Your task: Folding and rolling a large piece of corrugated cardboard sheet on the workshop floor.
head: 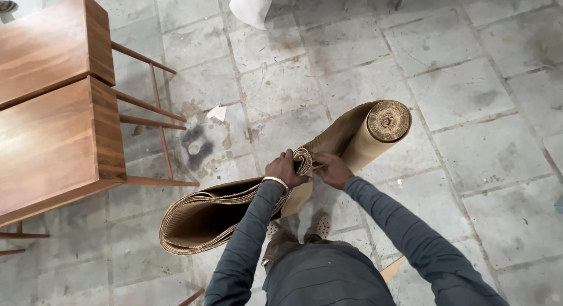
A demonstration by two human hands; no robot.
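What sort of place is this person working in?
Probably a furniture workshop or packing area. Two bare wooden tables stand on a dusty, stained stone-tile floor, and both hands, left and right, grip a big roll of corrugated cardboard, the sort used for wrapping.

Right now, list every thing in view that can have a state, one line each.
Corrugated cardboard roll: tightly wound at the far end, tilted, held off the floor.
Loose cardboard layers: unrolled, bowed open in a loop.
Left hand: closed on the layers' edge.
Right hand: gripping the cardboard beside the roll.
Wooden tables: upright, side by side.
White sheet: crumpled on the floor.
Paper scrap: lying flat on the floor.
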